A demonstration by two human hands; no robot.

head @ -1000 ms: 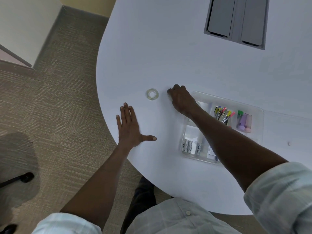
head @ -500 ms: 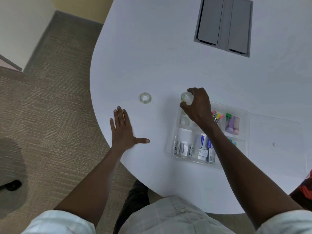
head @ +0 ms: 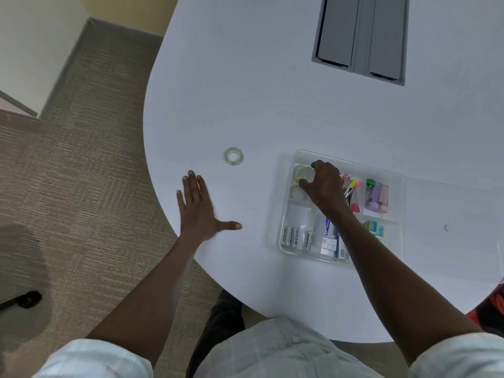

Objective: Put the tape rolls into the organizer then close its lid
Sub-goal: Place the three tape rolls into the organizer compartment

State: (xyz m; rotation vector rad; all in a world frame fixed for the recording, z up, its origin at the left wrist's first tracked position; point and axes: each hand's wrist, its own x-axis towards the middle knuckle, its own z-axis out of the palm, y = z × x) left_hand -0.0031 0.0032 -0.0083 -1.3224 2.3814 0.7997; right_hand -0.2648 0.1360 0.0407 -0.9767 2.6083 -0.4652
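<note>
From the head view, the person's right hand (head: 324, 184) is reaching over the clear plastic compartmented organizer (head: 398, 241) and pinching a small transparent tape roll (head: 302, 173) between thumb and fingertips, holding it low in the far-left compartment, presumably so it can be set down beside the other clear tape roll (head: 297, 191) that is already lying in the same section just nearer the person. Whether the held roll is touching the compartment floor cannot be told. The left hand (head: 198, 208) is lying flat on the white rounded tabletop (head: 272, 105), fingers together and thumb stuck out to the side, holding nothing; it seems to be bracing the body while the other arm is working. A third clear tape roll (head: 233, 156) is lying flat on the tabletop, apart from the organizer on its left and just beyond the left hand's fingertips, so it is waiting to be collected. The remaining compartments are holding silver batteries (head: 296, 237), colourful pens (head: 351, 186) and pastel highlighters (head: 377, 193), which is likely why the rolls are being grouped in the one free corner. The organizer's clear flat lid (head: 452, 227) appears to be lying open on the tabletop to the right, leaving the top clear for loading; closing it is not yet begun.
</note>
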